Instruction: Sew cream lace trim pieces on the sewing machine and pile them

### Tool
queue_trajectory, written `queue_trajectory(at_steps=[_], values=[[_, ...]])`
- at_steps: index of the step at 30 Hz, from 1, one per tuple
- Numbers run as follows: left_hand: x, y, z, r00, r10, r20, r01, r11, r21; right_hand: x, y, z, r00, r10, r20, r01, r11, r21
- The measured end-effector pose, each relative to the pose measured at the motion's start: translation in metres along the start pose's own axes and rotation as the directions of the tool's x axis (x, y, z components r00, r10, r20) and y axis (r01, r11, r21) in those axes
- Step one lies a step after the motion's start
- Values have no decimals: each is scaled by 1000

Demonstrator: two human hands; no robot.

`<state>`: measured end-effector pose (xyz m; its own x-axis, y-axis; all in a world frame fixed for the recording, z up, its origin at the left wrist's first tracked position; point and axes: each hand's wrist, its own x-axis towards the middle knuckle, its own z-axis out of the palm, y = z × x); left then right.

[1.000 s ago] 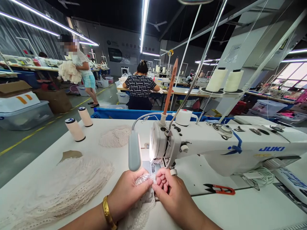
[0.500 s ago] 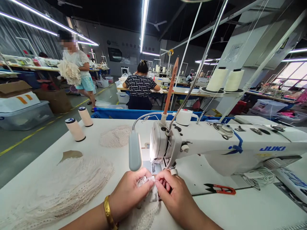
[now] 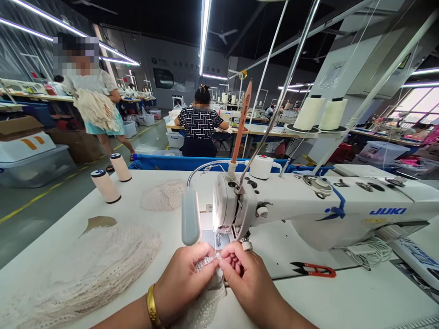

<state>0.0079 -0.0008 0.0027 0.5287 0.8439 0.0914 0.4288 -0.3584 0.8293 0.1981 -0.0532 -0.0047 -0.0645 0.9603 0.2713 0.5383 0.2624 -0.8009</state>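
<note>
White eyelet lace fabric is pinched between my two hands, just in front of the sewing machine. My left hand, with a gold bangle at the wrist, is closed on the fabric with thumb and forefinger. Close against it, my right hand pinches the same piece, its other fingers curled. The presser foot stands right behind the fingertips under the lamp. Part of the fabric is hidden beneath my hands.
A layered pile of lace pieces lies at the left, with a smaller lace pile behind it. Two thread cones stand at the table's left edge. Red-handled thread snips lie at the right. A co-worker carries cloth along the aisle.
My fingertips have drawn closer together on the lace, and its hanging part has shifted slightly. In the aisle the walking co-worker has come nearer and moved left.
</note>
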Motion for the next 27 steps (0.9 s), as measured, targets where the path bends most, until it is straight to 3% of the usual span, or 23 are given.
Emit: queue_trajectory(at_steps=[5, 9, 16, 22, 27], values=[[-2, 4, 0, 997, 79, -25, -77, 993, 87, -3, 6, 2, 971, -225, -77, 208, 962, -177], [-1, 7, 0, 996, 91, -2, -90, 991, 96, -3, 5, 2, 953, -289, -94, 265, 942, -206], [4, 14, -3, 988, 45, 147, -14, 979, -205, 0, 0, -2, 978, -202, -59, 192, 971, -143], [5, 8, -3, 997, -36, 74, 47, 989, -142, 0, 3, 0, 988, -150, -43, 145, 984, -106], [4, 10, 0, 999, 24, 28, -19, 988, -151, 1, 3, 2, 991, -130, -43, 125, 985, -118]])
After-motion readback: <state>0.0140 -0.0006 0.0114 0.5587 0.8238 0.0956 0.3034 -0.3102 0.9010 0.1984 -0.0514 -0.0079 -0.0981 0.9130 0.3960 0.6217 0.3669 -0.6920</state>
